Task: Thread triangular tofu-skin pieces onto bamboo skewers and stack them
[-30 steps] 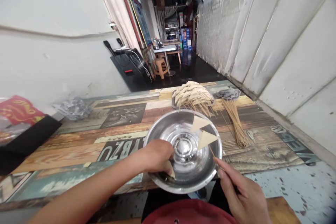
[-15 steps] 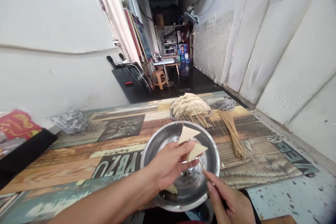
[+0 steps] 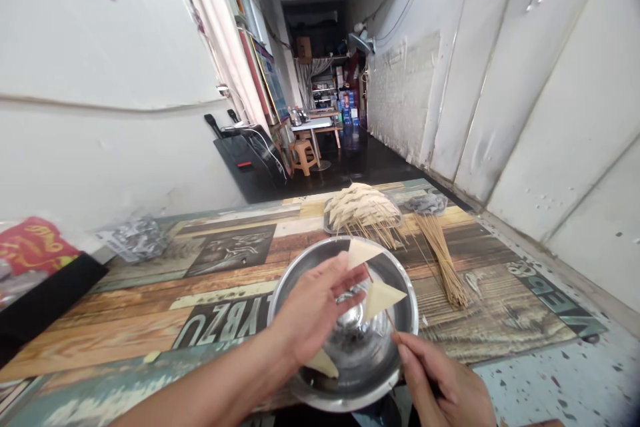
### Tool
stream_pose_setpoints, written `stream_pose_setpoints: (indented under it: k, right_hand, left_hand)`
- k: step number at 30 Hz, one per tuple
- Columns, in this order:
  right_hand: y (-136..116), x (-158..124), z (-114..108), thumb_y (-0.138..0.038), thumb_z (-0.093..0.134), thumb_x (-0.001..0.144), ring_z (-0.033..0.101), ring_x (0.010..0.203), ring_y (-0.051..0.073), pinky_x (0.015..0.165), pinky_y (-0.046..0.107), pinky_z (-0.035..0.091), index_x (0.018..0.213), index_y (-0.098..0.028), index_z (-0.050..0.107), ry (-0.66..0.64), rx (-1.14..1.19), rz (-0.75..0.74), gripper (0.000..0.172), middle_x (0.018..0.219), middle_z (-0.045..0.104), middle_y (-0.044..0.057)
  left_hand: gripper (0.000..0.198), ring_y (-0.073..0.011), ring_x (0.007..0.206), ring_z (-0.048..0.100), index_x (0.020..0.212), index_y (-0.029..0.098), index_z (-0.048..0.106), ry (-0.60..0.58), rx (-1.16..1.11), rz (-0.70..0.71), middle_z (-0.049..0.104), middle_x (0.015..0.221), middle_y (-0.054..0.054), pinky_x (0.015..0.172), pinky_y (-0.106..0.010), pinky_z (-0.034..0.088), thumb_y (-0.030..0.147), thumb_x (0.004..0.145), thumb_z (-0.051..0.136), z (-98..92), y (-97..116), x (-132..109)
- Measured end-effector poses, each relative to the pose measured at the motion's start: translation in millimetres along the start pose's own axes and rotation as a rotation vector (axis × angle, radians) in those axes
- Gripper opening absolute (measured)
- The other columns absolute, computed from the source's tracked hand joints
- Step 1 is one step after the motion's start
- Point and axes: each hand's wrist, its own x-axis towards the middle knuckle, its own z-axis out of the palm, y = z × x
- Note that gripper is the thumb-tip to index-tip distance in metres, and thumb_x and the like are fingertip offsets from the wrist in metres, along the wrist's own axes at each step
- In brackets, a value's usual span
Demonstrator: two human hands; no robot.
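Observation:
A thin wooden skewer (image 3: 391, 321) is pinched near its lower end by my right hand (image 3: 443, 377), at the bowl's right rim. Threaded on it are two pale yellow, thin triangular slices that look like tofu: a lower slice (image 3: 384, 297) and an upper slice (image 3: 363, 252). My left hand (image 3: 317, 303) grips the left edge of the upper slice with thumb and forefinger, its other fingers loosely bent. Beneath both hands stands a steel bowl (image 3: 285, 273). Another pale slice (image 3: 323, 364) lies inside it at the lower left, partly covered by my left wrist.
Beyond the bowl, a tray holds a heap of skewered pale slices (image 3: 363, 203). Right of it lies a bundle of bare skewers (image 3: 443, 260) with a grey plastic bag (image 3: 426, 203) at its far end. A clear bag of small packets (image 3: 135, 239) and a red package (image 3: 35, 247) are left.
My left hand has moved up the skewer from the lower slice to the upper one. The lower slice now sits apart from it. The view has tilted slightly.

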Motion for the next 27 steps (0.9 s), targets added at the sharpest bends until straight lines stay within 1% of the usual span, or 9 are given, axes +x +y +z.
stream_pose_setpoints:
  k: [3,6,11,16,18,20,22,25,27]
  right_hand:
    - [0.4,-1.4,1.2,-0.020,0.050,0.089,0.071,0.067,0.011,0.062,0.011,0.054,0.099,-0.017,0.063,-0.041,0.060,-0.021,0.017,0.083,0.074,0.004]
    - [-0.1,-2.0,2.4,-0.017,0.051,0.088,0.071,0.068,0.011,0.064,0.011,0.054,0.100,-0.015,0.063,-0.053,0.111,-0.024,0.017,0.083,0.074,0.005]
    - [1.2,-1.1,2.9,-0.015,0.051,0.088,0.071,0.068,0.010,0.064,0.010,0.054,0.101,-0.014,0.063,-0.100,0.107,-0.051,0.018,0.085,0.074,0.005]
    - [1.2,4.0,2.5,-0.015,0.051,0.088,0.071,0.071,0.011,0.066,0.011,0.054,0.101,-0.014,0.063,-0.072,0.071,-0.071,0.018,0.086,0.074,0.005]
    - [-0.2,5.9,-0.8,-0.015,0.051,0.087,0.071,0.070,0.011,0.066,0.011,0.055,0.099,-0.014,0.064,-0.060,0.064,-0.059,0.017,0.085,0.074,0.004]
    - [-1.5,7.2,-6.0,-0.016,0.052,0.087,0.071,0.068,0.011,0.065,0.012,0.055,0.097,-0.015,0.066,-0.027,0.040,-0.016,0.017,0.083,0.074,0.003]
    - [-1.8,8.0,-11.4,-0.019,0.053,0.087,0.071,0.067,0.011,0.066,0.013,0.056,0.095,-0.016,0.067,0.000,0.004,0.038,0.017,0.081,0.074,0.003]
    - [-0.5,8.9,-15.9,-0.021,0.053,0.087,0.070,0.064,0.011,0.065,0.013,0.056,0.093,-0.017,0.068,-0.008,-0.028,0.101,0.017,0.078,0.074,0.002]
    - [0.7,9.3,-16.0,-0.022,0.053,0.087,0.070,0.063,0.011,0.064,0.013,0.056,0.092,-0.017,0.068,-0.019,-0.036,0.111,0.017,0.078,0.074,0.001]
  left_hand:
    - [0.020,-0.0201,0.092,0.061,0.091,0.014,0.067,0.027,0.003,0.066,0.067,0.098,-0.011,0.078,-0.033,0.053,0.029,0.079,0.064,-6.3,10.8,5.5]
    - [0.019,-0.0198,0.089,0.062,0.092,0.011,0.067,0.040,0.051,0.040,0.068,0.092,-0.012,0.079,-0.034,0.053,0.024,0.081,0.062,-10.4,16.1,9.5]
    - [0.013,-0.0185,0.087,0.062,0.088,0.010,0.069,0.075,0.096,0.044,0.068,0.093,-0.011,0.080,-0.033,0.053,0.017,0.079,0.062,-11.0,15.3,11.6]
    - [0.015,-0.0154,0.082,0.063,0.091,0.011,0.068,0.061,0.144,-0.007,0.069,0.092,-0.012,0.077,-0.028,0.052,0.020,0.081,0.061,-8.4,9.1,11.0]
    - [0.022,-0.0159,0.086,0.062,0.098,0.014,0.066,0.011,0.197,0.019,0.069,0.096,-0.011,0.080,-0.029,0.050,0.027,0.082,0.059,-12.5,10.5,11.0]
    - [0.034,-0.0174,0.091,0.062,0.110,0.018,0.062,-0.087,0.401,0.056,0.069,0.097,-0.009,0.084,-0.031,0.048,0.036,0.082,0.057,-21.6,15.1,10.9]
    - [0.042,-0.0192,0.087,0.063,0.113,0.020,0.062,-0.202,0.837,0.040,0.070,0.091,-0.006,0.081,-0.031,0.046,0.042,0.077,0.062,-33.6,20.4,10.6]
    - [0.039,-0.0230,0.076,0.062,0.094,0.021,0.070,-0.340,1.652,-0.046,0.069,0.079,-0.006,0.067,-0.030,0.043,0.046,0.065,0.069,-48.4,22.0,9.9]
    - [0.040,-0.0251,0.072,0.061,0.083,0.020,0.072,-0.374,1.985,-0.068,0.068,0.078,-0.008,0.060,-0.030,0.039,0.052,0.059,0.069,-53.1,17.8,10.9]
